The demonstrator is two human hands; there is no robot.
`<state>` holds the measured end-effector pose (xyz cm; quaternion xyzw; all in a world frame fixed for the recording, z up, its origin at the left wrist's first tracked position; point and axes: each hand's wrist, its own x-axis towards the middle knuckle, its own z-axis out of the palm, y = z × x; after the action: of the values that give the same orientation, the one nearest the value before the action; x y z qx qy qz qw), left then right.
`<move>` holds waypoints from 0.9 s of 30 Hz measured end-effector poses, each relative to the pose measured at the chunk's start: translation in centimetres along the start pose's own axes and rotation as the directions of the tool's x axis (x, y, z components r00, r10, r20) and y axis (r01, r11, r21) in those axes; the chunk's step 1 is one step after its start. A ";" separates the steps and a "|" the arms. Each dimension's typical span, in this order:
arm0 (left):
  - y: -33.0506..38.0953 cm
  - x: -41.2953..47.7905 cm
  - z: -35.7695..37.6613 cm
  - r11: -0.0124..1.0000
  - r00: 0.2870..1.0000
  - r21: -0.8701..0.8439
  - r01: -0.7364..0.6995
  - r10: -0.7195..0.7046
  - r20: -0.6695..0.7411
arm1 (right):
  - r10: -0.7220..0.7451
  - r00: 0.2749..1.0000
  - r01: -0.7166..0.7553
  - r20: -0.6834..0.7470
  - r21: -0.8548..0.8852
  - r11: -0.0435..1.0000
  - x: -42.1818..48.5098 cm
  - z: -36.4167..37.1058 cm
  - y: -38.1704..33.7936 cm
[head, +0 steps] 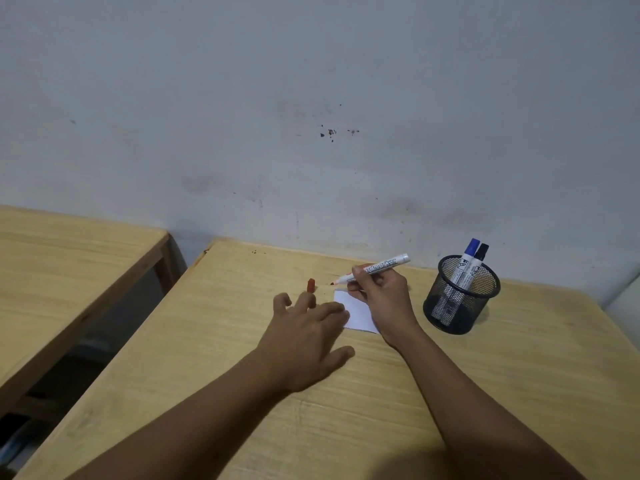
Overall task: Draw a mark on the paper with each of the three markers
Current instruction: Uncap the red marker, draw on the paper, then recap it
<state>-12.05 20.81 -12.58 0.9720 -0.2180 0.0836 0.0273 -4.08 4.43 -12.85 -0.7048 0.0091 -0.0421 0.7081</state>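
- Paper (356, 311): small white sheet, flat on the surface (485, 375), between the two hands. The visible part carried no mark; the rest lay hidden under the hands.
- Red marker (372, 270): uncapped, white barrel with printed lettering, red tip pointing left and slightly down. The tip stood just past the paper's far left corner, over bare wood; contact with the wood could not be told.
- Right hand (382, 296): closed around the red marker's barrel in a writing grip, its heel over the paper's right half.
- Red cap (311, 285): beside the left fingertips, just left of the paper's far corner. Whether it stood on the surface or was nipped between two fingers could not be told.
- Left hand (304, 334): palm down, fingers spread and loosely curled, one finger overlapping the paper's left edge; apart from the doubtful cap, it gripped nothing.
- Blue marker (465, 268) and black marker (478, 263): both capped, upright in the cup.
- Cup (457, 303): black wire mesh, on the surface to the right of the paper, near the right hand but clear of it.
- Step in hand, as judged: the first of three marks, the red one, not yet drawn.
- Next move, as judged: bring the tip back over the sheet, press lightly and stroke, with the left hand pinning the paper against sliding; then recap red.
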 end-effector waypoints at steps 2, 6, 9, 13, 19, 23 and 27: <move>-0.1 -0.3 0.5 1.000 1.000 -0.020 0.015 -0.014 0.025 | -0.019 0.999 0.019 -0.032 -0.006 1.000 -0.2 -0.1 -0.2; -0.2 -0.4 1.1 0.996 0.999 -0.076 0.037 -0.034 0.042 | -0.082 0.996 0.086 0.029 -0.153 0.984 -0.2 -0.8 -0.2; -0.4 -0.2 1.3 0.994 0.998 -0.097 0.044 -0.039 0.056 | -0.087 0.994 0.098 0.068 -0.180 0.979 0.0 -0.9 0.0; -0.4 -0.1 1.5 0.994 0.994 -0.099 0.055 -0.045 0.102 | -0.074 0.996 0.082 0.050 -0.182 0.980 0.1 -0.7 0.4; -0.4 0.2 1.5 0.982 0.967 -0.160 0.103 -0.061 0.247 | -0.087 0.995 0.099 0.057 -0.271 0.958 0.0 -0.4 0.5; -0.4 0.3 1.5 0.978 0.967 -0.181 0.105 -0.058 0.247 | -0.099 0.993 0.113 0.063 -0.291 0.950 0.0 -0.2 0.5; -0.4 0.2 1.4 0.976 0.965 -0.189 0.107 -0.056 0.258 | -0.092 0.995 0.101 0.045 -0.358 0.928 0.2 0.0 0.7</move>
<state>-11.46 20.93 -13.89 0.9751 -0.1867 -0.0636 0.1013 -3.87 4.43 -13.58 -0.8226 -0.0276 -0.0648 0.5642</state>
